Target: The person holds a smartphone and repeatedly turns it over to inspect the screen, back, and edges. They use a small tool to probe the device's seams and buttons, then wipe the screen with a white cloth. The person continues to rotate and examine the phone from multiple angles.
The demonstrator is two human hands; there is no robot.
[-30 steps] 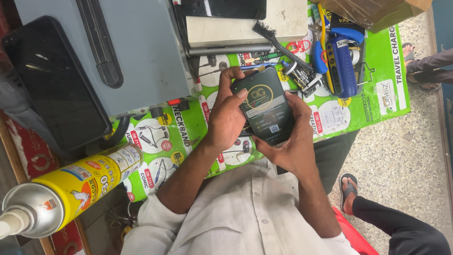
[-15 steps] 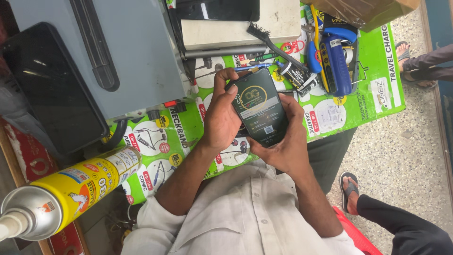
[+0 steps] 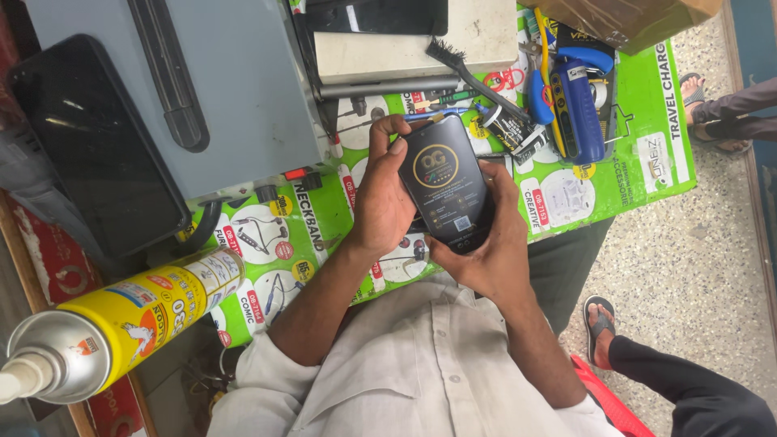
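At the centre of the frame, a black phone [image 3: 447,184] (glossy, its back printed with a gold ring) is held above the green counter [image 3: 639,121]. It is clasped along one edge by the left hand [image 3: 387,194], fingers curled, and cradled from below by the right hand [image 3: 483,252]. It is judged rigid, light, slippery and fragile, best gripped by its edges. Compared with the earlier frame, the hold is unchanged, though the phone is shifted slightly.

— What covers the work table?

— A bright green printed poster sheet [image 3: 647,121], laid flat across it. A large grey metal machine housing [image 3: 235,89] stands on the sheet's far left part.

— And beyond the sheet?

— To its right lies a speckled grey-beige terrazzo floor [image 3: 688,267], evenly lit. At the sheet's left edge runs a reddish-brown wooden table rim [image 3: 24,267].
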